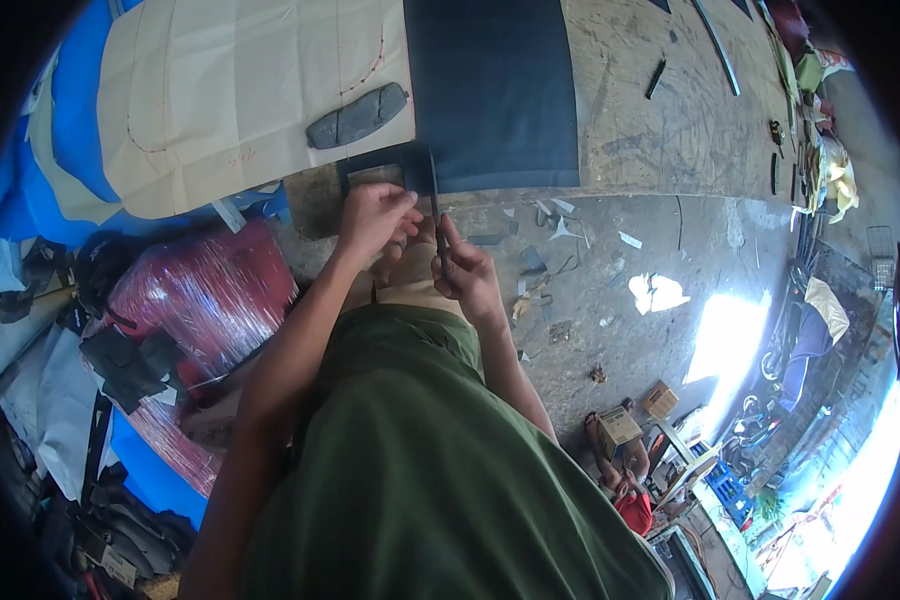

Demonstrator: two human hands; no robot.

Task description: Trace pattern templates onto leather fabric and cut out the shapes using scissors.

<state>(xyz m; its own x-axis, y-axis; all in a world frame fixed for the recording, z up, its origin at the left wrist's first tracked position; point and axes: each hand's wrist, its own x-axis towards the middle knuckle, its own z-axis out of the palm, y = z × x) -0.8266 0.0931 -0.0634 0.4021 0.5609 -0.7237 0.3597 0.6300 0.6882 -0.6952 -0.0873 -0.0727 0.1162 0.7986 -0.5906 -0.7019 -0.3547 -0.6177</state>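
Head view: the right hand has its fingers closed round the handle of long dark scissors, whose narrow blade points to 12 o'clock; how wide the blades are parted cannot be told. At 10 o'clock from it, the left hand is bent at the wrist, thumb and forefinger drawn nearly together and the other fingers curled; whether they pinch any material is too small to tell. Just beyond both hands, at 12 to 1 o'clock, lies the smooth black sheet, flat on the worktable, with the blade against its near left corner. At 11 o'clock from the left hand, tan pattern paper with red markings spreads over the table and meets the black sheet's left edge. On that paper, at 12 o'clock from the left hand, rests a dark grey, stone-like weight. Farther out at 10 o'clock is bright blue sheeting, partly under the paper. At 1 to 2 o'clock from the right hand, a thin metal strip lies on the table. A red bundle in clear wrap sits at 8 o'clock from the left hand, and pale and dark scraps litter the concrete floor at 2 o'clock from the right.
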